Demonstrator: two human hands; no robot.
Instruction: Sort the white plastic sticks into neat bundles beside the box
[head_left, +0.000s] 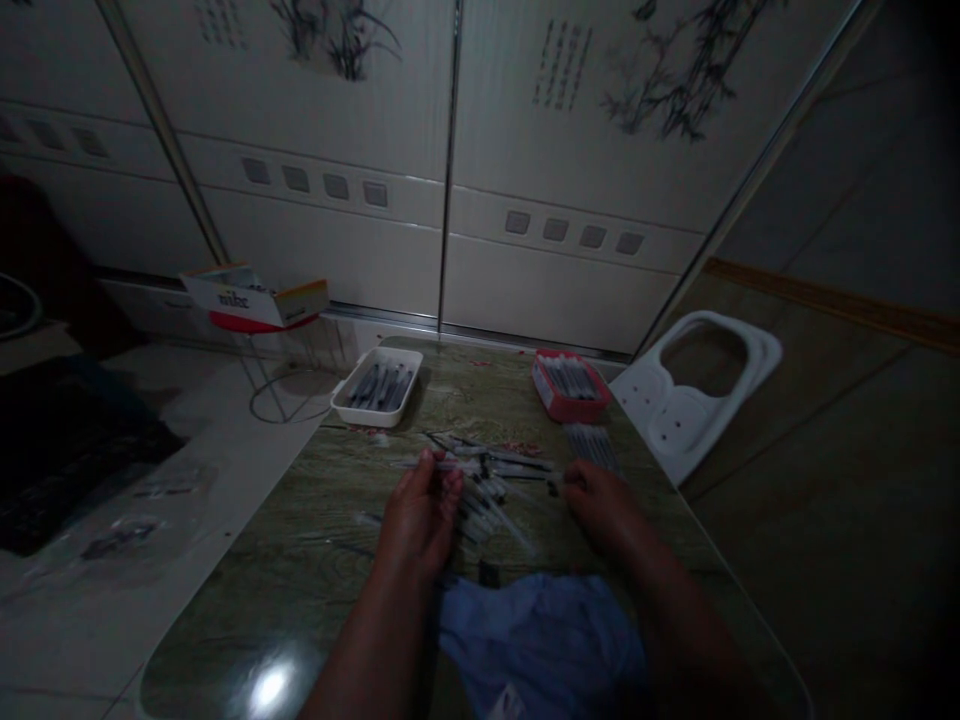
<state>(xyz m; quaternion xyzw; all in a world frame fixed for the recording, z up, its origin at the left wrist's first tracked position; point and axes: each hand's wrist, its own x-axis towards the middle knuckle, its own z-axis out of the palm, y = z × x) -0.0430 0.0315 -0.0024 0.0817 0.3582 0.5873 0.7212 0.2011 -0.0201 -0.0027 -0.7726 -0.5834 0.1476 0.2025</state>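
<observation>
Crumpled pale-blue plastic bag (pixel 547 640) lies nearest. Beyond it, the left hand (pixel 418 520) pinches one clear slender pen (pixel 450 465) from the scattered pen pile (pixel 495 490) on the green marbled tabletop (pixel 300 570); the right hand (pixel 600 505) rests loosely curled, empty, beside it.

Two trays stood there: one white rectangular plastic tray (pixel 376 386) and one red rectangular plastic tray (pixel 571 387). One crumpled blue plastic bag (pixel 541 640) lay near. The loose clear pens (pixel 491 482) were too many and too blurred to count.
</observation>
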